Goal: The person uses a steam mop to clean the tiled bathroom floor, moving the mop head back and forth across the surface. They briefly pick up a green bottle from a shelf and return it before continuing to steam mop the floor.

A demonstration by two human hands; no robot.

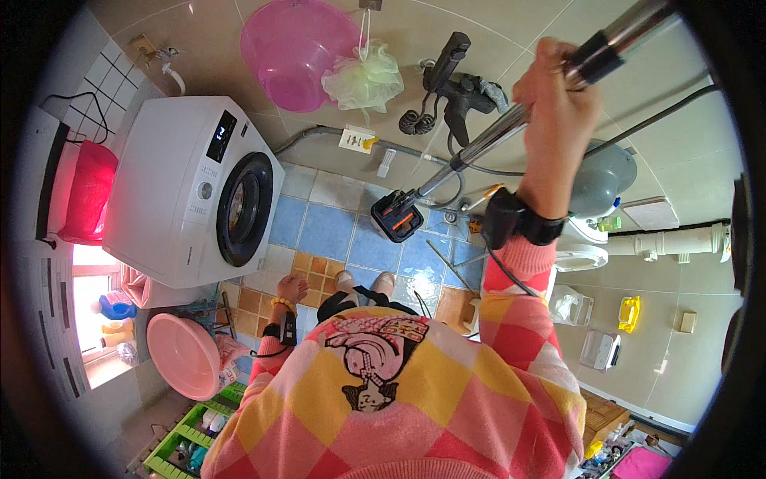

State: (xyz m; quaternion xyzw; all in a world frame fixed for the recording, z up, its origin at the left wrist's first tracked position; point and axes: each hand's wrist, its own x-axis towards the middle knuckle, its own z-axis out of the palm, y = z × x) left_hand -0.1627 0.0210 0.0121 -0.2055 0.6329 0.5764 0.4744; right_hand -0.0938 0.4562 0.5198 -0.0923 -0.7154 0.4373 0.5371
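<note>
My right hand (562, 120) is raised at the upper right, its fingers wrapped round the metal handle of a mop (495, 134). The handle slants down to the left from the top right corner. Its lower end meets a black, square-edged piece with orange strips (396, 215) on the blue floor tiles; whether this is a mop head or a small bucket I cannot tell. My left hand (292, 289) hangs low by my left side, holding nothing, its fingers loosely curled and apart. It is nearest to the white front-loading washing machine (171, 191).
A pink basin (299, 56) and pale bath puff (363, 76) hang on the wall beside a black shower mixer (459, 96). A grey basin (606, 180) is near the toilet (581, 257) at right. A peach basin (183, 355) and green rack (179, 447) are at lower left.
</note>
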